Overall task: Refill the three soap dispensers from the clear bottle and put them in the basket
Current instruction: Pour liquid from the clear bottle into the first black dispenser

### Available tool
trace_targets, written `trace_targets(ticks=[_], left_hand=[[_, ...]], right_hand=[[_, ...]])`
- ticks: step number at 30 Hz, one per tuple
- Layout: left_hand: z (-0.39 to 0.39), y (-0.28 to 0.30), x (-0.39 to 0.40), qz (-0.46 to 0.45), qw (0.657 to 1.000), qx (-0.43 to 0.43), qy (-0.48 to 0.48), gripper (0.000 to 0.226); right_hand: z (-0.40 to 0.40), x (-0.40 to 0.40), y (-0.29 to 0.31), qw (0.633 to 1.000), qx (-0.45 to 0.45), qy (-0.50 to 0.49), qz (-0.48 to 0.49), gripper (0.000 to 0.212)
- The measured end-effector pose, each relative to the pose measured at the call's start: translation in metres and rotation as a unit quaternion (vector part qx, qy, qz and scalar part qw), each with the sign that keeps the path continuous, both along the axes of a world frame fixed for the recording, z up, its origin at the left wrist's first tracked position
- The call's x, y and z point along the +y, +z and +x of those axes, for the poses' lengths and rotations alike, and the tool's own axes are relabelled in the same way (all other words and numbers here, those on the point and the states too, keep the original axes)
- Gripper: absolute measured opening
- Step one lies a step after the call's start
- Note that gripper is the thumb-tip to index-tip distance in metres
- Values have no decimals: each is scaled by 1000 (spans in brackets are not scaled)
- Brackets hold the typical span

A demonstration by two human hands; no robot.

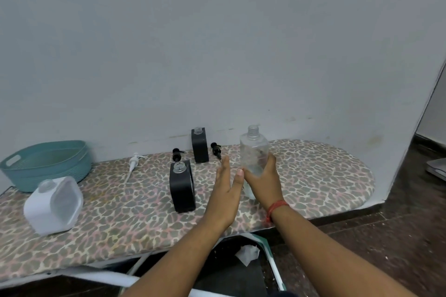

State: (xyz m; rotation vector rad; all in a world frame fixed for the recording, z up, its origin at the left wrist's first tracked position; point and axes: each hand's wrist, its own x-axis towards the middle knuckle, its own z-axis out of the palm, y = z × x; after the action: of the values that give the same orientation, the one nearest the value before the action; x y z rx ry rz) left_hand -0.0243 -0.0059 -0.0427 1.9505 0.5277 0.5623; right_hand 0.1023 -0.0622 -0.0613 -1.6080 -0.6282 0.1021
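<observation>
Right hand wrapped round upright open bottle, left hand spread flat just beside it, nearest dispenser standing open-necked just left of both.

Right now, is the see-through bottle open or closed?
Open: the clear bottle in the right hand shows bare neck threads, no cap.

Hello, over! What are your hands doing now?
Right hand grips clear bottle, uncapped. Left hand open beside it. Three dispensers open, unfilled. Basket empty.
</observation>
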Motion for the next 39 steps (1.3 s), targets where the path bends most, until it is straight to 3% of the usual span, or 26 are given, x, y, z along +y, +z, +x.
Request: trace_targets(ticks=[6, 18, 26, 34, 39], left_hand=[[-6, 0, 5, 28, 1000, 2, -6, 74], [-52, 37, 15, 71, 994, -81, 13, 69], [-93, 47, 52, 78, 990, -85, 83, 73], [-111, 23, 91, 111, 985, 20, 133, 83], [-101, 14, 103, 124, 976, 128, 125, 96]], right_hand=[[-1, 5, -4, 999, -6, -39, 6, 63], [-16, 4, 14, 997, -55, -45, -42, 48], [-28, 6, 33, 977, -168, -23, -126, 47], [-30, 15, 25, 947, -234, 22, -219, 72], [-30, 20, 27, 914, -306, 19, -264, 72]])
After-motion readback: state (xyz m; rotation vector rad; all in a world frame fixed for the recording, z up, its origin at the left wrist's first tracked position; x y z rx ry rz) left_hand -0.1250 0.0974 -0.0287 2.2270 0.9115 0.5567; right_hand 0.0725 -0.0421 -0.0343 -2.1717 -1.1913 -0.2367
